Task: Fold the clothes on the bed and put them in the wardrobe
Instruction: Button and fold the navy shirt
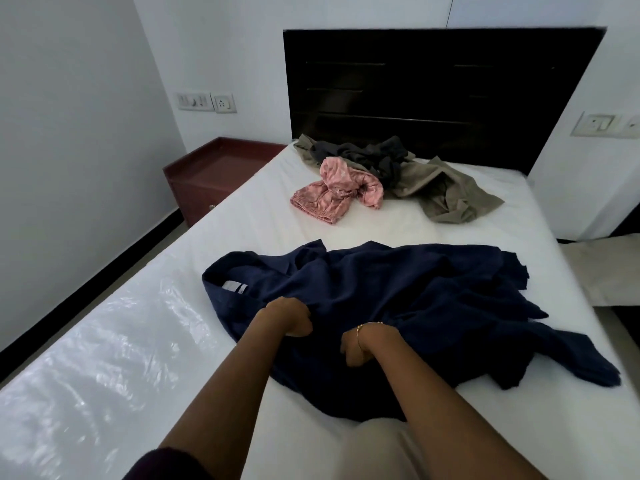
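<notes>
Presently both hands, left (289, 317) and right (360, 344), clutch the crumpled navy shirt (415, 306) on the bed (242, 237); bunched fabric risks a crooked fold.

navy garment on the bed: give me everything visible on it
The navy garment is a dark blue, soft woven-looking piece, spread out but rumpled on the white mattress, unfolded. A pale label shows inside its neck at the left end. Ragged-looking edges trail off to the right. The left hand and right hand both grip bunched fabric at its near edge. It lies apart from the other clothes.
</notes>
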